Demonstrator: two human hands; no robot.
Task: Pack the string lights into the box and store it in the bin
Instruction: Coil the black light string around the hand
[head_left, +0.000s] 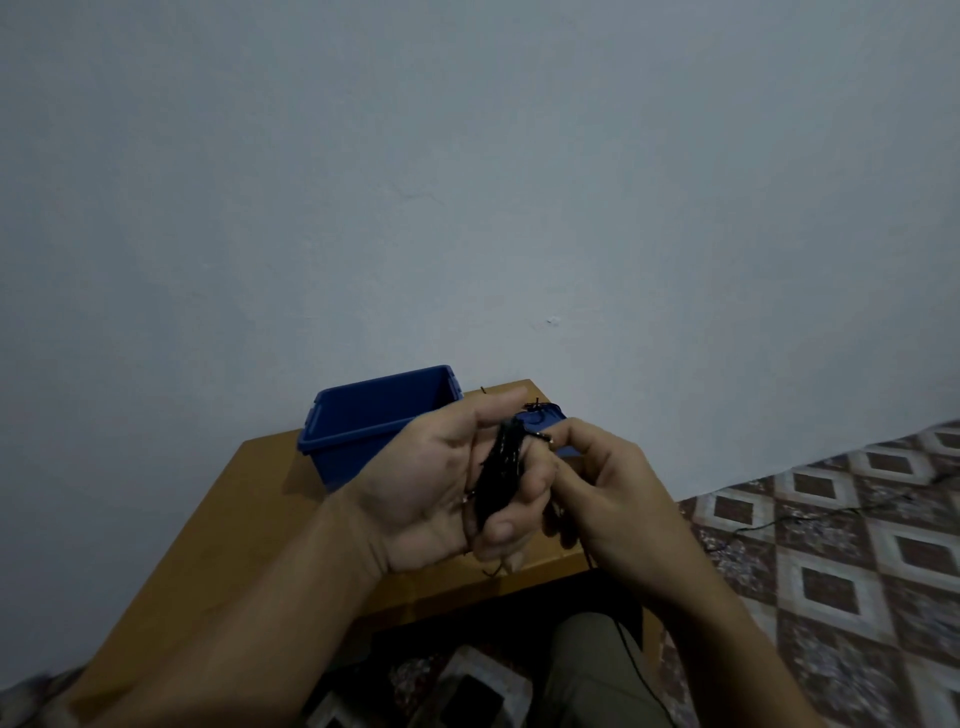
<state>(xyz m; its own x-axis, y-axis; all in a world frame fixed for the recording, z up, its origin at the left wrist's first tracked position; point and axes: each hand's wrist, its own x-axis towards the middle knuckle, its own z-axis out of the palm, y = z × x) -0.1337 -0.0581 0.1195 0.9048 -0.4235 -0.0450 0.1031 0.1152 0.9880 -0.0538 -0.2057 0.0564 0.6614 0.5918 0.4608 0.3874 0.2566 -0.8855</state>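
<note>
Both hands work above the table (249, 519): our left hand (441, 483) curls round the coiled lights (501, 467), our right hand (608, 483) pinches their loose end. We should wrap evenly, drawing up the trailing wire (631, 654) before the bin (363, 415).

Looks like a home room: patterned floor tiles (852, 582), plain painted wall (467, 182), small wooden worktop (249, 519).
</note>
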